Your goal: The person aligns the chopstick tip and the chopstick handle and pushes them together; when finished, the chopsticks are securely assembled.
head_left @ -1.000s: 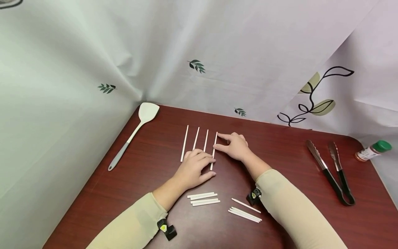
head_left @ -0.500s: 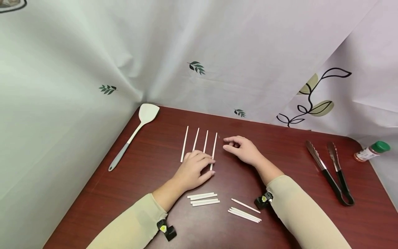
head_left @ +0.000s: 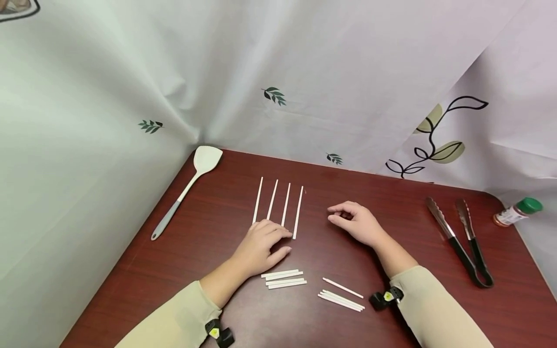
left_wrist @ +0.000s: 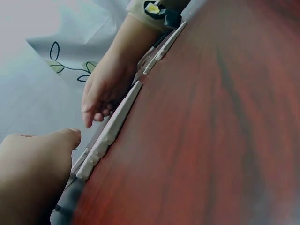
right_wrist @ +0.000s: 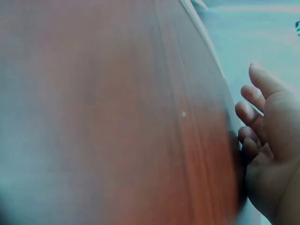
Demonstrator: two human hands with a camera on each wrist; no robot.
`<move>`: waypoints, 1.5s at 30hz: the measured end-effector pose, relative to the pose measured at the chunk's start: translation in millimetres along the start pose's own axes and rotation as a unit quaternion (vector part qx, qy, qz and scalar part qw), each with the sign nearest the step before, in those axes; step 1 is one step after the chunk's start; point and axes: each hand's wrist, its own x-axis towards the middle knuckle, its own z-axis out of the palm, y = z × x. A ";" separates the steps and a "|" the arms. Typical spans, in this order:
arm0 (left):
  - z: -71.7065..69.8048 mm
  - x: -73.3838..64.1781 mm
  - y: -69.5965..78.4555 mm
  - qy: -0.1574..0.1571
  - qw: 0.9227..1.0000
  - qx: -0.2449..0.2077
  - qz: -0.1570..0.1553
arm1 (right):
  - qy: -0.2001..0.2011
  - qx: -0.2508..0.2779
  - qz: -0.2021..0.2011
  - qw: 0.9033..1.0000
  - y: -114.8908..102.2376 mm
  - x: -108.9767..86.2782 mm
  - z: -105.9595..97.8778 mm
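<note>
Several long white sticks [head_left: 298,212] lie side by side on the table, pointing away from me, with small gaps between them. My left hand [head_left: 261,246] is at their near ends, its fingers loosely bent and holding nothing; a fingertip is close to the rightmost stick, and whether it touches I cannot tell. My right hand [head_left: 358,223] is apart from the row, to its right, with fingers loosely curled around nothing. Nearer to me lie a bunch of white sticks [head_left: 285,279] set crosswise and, right of it, another bunch of thinner white sticks [head_left: 341,300], one slightly apart.
A white spatula [head_left: 187,188] with a grey handle lies along the left side of the dark red table [head_left: 374,186]. Metal tongs [head_left: 463,246] with black handles lie at the right, beside a green-capped bottle [head_left: 515,212]. A pale patterned curtain [head_left: 304,125] stands behind.
My right hand has left the rightmost stick of the row and moved right and nearer to me. My left hand has drawn back slightly toward me, uncovering more of the sticks.
</note>
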 end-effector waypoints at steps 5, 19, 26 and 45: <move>-3.2 -7.7 1.1 0.005 1.000 -0.004 -0.017 | 0.033 -0.003 -0.024 0.999 3.4 -19.5 -0.4; -3.5 -31.1 17.4 0.006 1.000 -0.019 0.012 | 0.108 -0.043 -0.105 0.988 0.9 -68.9 9.9; -3.0 -32.9 22.0 -0.015 1.000 -0.024 0.002 | 0.128 -0.052 -0.123 0.983 -8.2 -90.8 14.7; -3.9 -36.8 36.7 -0.037 0.999 0.003 0.026 | 0.138 -0.044 -0.175 0.974 -29.9 -135.6 32.8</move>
